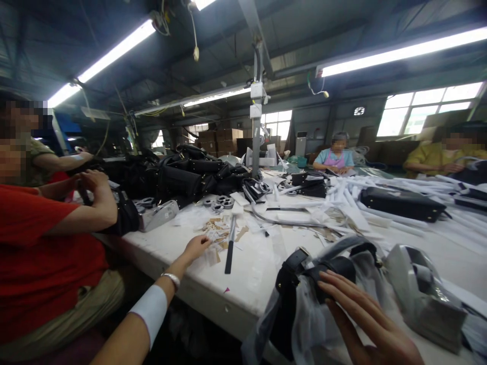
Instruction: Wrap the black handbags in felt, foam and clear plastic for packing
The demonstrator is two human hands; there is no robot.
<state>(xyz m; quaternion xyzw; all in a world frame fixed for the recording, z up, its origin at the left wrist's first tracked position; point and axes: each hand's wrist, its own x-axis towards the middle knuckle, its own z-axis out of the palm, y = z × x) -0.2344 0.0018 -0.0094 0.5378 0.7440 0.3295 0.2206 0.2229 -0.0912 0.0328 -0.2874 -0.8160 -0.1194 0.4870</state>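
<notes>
My left hand (pixel 196 248), with a silver bangle and a white band on the forearm, reaches over the table to a scatter of small brown and white pieces (pixel 217 229). Its fingertips are pinched together; whatever may be between them is too small to make out. My right hand (pixel 367 317) rests with fingers stretched out against a black handbag (pixel 286 299) at the table's near edge. Translucent wrapping (pixel 314 317) covers part of the bag, and its wrapped strap (pixel 342 246) arches up behind my fingers.
A grey tape dispenser (pixel 426 294) stands right of the bag, another (pixel 160 215) farther left. A dark strip (pixel 229 256) lies mid-table. Black bags (pixel 182 177) are heaped behind, near tape rolls (pixel 224 203) and white tubes (pixel 350 197). A person in red (pixel 49 243) works close on the left.
</notes>
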